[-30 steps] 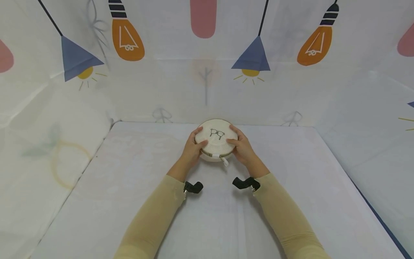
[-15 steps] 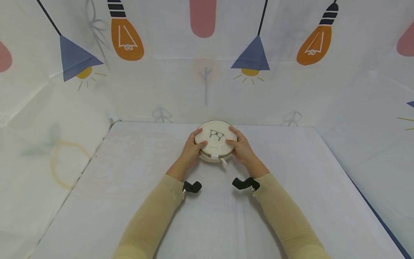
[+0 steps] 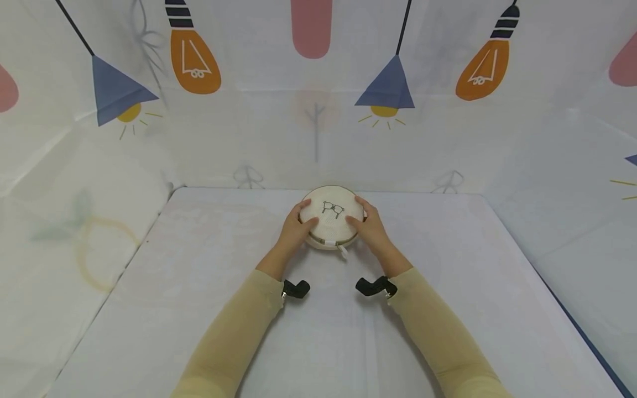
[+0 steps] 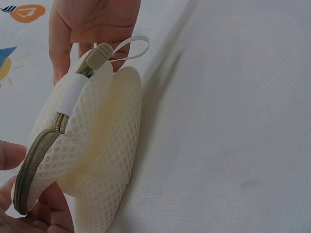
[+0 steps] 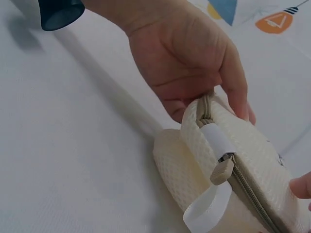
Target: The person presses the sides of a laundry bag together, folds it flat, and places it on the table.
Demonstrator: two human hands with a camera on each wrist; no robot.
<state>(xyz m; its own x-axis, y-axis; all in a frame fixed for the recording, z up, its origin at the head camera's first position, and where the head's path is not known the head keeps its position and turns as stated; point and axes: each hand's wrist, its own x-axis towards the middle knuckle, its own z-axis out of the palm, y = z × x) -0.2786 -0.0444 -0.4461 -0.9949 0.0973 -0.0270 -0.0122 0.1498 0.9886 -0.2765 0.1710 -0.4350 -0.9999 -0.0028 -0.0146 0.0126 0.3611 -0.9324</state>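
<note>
A round cream mesh pouch (image 3: 330, 216) with a glasses drawing on its top sits on the white table sheet (image 3: 318, 331), far centre. My left hand (image 3: 297, 222) grips its left side, thumb on top. Opposite it, my right hand (image 3: 365, 222) grips the right side the same way. The zipper runs round the rim and is closed. In the left wrist view the pouch (image 4: 92, 145) shows its tan zipper pull (image 4: 99, 56) and white ribbon loop (image 4: 129, 46) at the near edge. The right wrist view shows the same pouch (image 5: 209, 160) and pull (image 5: 222, 171), with the left hand (image 5: 189, 63) behind.
White sheet walls printed with lamps and bulbs (image 3: 196, 61) close in the back and both sides. Black wrist camera mounts (image 3: 297, 288) (image 3: 374, 286) sit at my beige sleeves. A dark table edge (image 3: 592, 348) shows at the right.
Both hands keep the same grip. The pouch has settled slightly lower and flatter, and the right hand has edged a little to the left.
</note>
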